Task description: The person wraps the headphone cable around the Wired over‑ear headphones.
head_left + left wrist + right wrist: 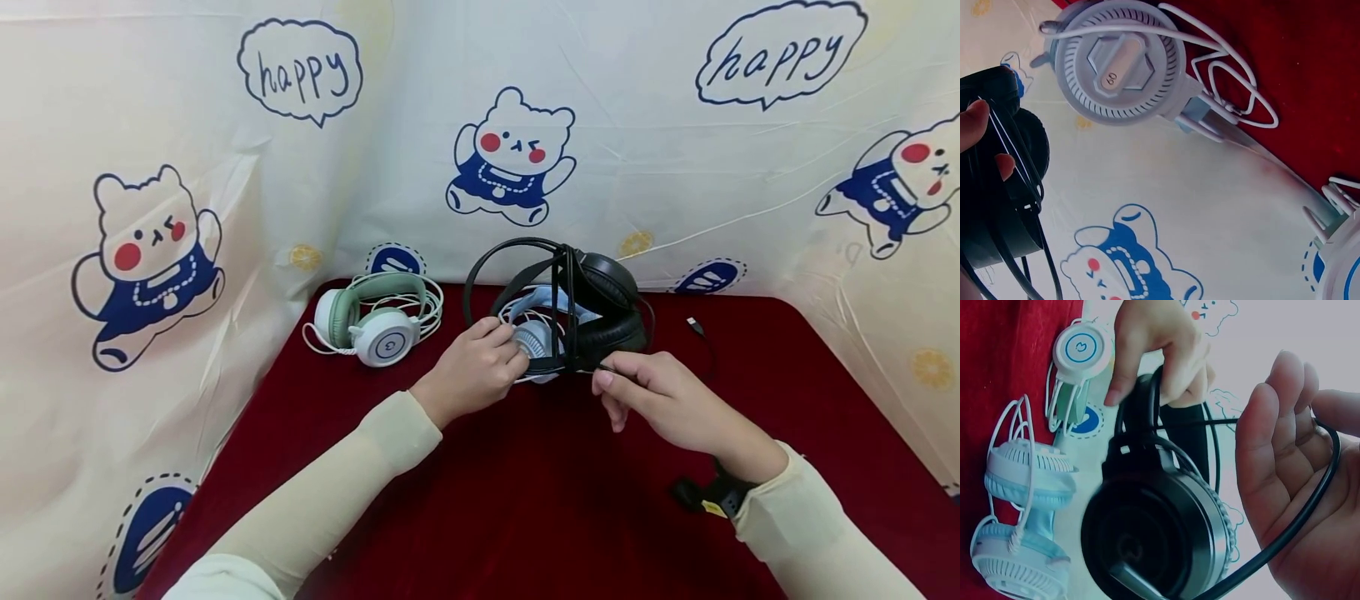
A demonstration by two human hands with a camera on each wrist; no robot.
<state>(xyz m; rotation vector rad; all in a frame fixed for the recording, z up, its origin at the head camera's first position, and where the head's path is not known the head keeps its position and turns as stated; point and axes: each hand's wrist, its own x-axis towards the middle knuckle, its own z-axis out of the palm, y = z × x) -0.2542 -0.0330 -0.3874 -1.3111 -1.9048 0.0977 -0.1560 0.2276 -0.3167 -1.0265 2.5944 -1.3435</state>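
Black over-ear headphones (606,287) are held up above the table, their black cable (1297,528) wound in several strands around the headband and ear cups. My left hand (480,371) grips the headband, its thumb and fingers around the band in the right wrist view. With thumb and fingers, my right hand (671,404) pinches the cable at the lower right of the headphones; in the right wrist view a length of it loops past the palm. Behind the black pair, partly hidden, sit light blue headphones (1122,69) with a white cable.
White and green headphones (386,340) with a coiled white cable lie at the back left of the dark red table (525,517). A USB plug (696,325) hangs or lies to the right. A patterned white curtain (405,150) stands behind the table.
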